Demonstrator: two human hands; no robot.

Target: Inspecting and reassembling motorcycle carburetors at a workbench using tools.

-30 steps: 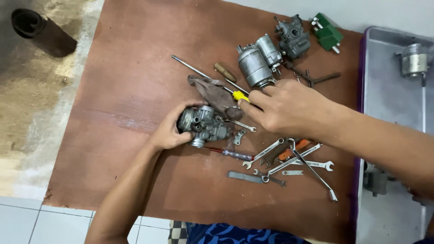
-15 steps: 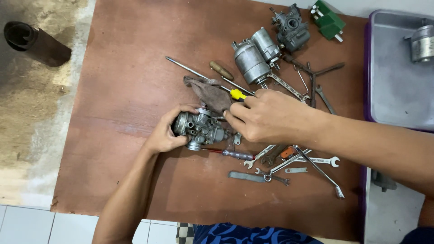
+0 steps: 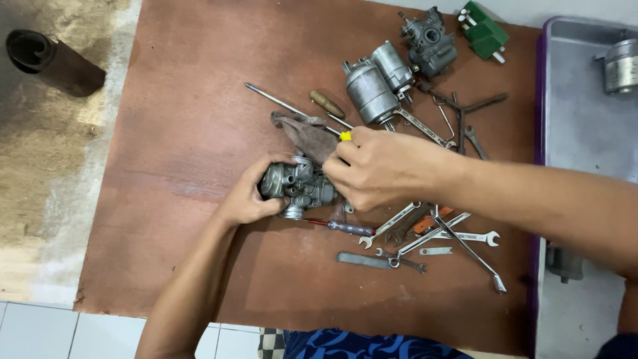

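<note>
On the brown wooden surface (image 3: 186, 199), near its middle, lies a grey metal carburettor (image 3: 299, 186), held between both of the person's hands. Left hand (image 3: 247, 196): fingers curled around the carburettor's left end, gripping it from the side and steadying it against the surface. Right hand (image 3: 379, 166): closed in a fist over a yellow-handled screwdriver (image 3: 345, 135), of which only the handle tip shows above the knuckles; the fist sits directly against the right side of the carburettor, so the tool's shaft and tip are hidden. Just behind the carburettor, a crumpled brown rag (image 3: 307, 136) lies partly under the right hand. Farther back, a long thin metal rod (image 3: 272, 98) and a wooden-handled tool (image 3: 327, 104) lie side by side. Beyond these, two grey cylindrical motor bodies (image 3: 375, 83) lie next to each other, with a second carburettor (image 3: 428, 43) and a green plastic part (image 3: 485, 30) near the far edge. Beside the right forearm, a cluster of open-ended spanners (image 3: 432, 233) overlaps loosely, with an orange-handled tool among them; a red-and-purple-handled tool (image 3: 342, 227) lies just in front of the carburettor. At the right, a grey metal tray (image 3: 578, 126) with a purple rim adjoins the surface and holds a small cylindrical part (image 3: 621, 66). On the concrete floor to the left, a dark rusty pipe section (image 3: 50, 63) lies well apart.
</note>
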